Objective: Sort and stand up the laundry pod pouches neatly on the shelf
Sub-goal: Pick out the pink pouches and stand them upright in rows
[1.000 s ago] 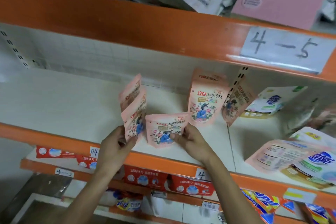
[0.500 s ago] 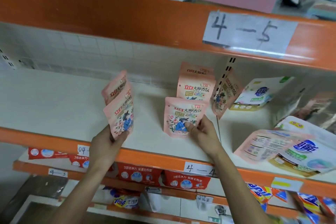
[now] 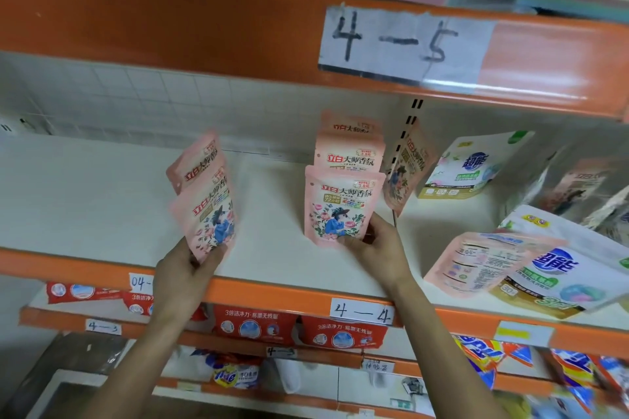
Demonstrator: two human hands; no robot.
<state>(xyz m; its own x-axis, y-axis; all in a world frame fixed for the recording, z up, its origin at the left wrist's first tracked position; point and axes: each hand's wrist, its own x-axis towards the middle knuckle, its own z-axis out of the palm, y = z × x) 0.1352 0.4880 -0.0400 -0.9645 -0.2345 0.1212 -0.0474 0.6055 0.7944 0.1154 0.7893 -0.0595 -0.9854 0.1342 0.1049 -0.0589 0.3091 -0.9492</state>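
Head view: my left hand (image 3: pixel 183 274) grips two pink pouches (image 3: pixel 209 211) at centre left. My right hand (image 3: pixel 377 245) pinches one upright pouch (image 3: pixel 340 204) on the shelf (image 3: pixel 102 197), centre.

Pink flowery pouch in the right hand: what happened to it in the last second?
The right hand moved the pink flowery plastic pouch right and back, from tilted to upright, in front of the standing row of pink pouches, and still grips its lower corner. The left hand still holds two fanned pink pouches.
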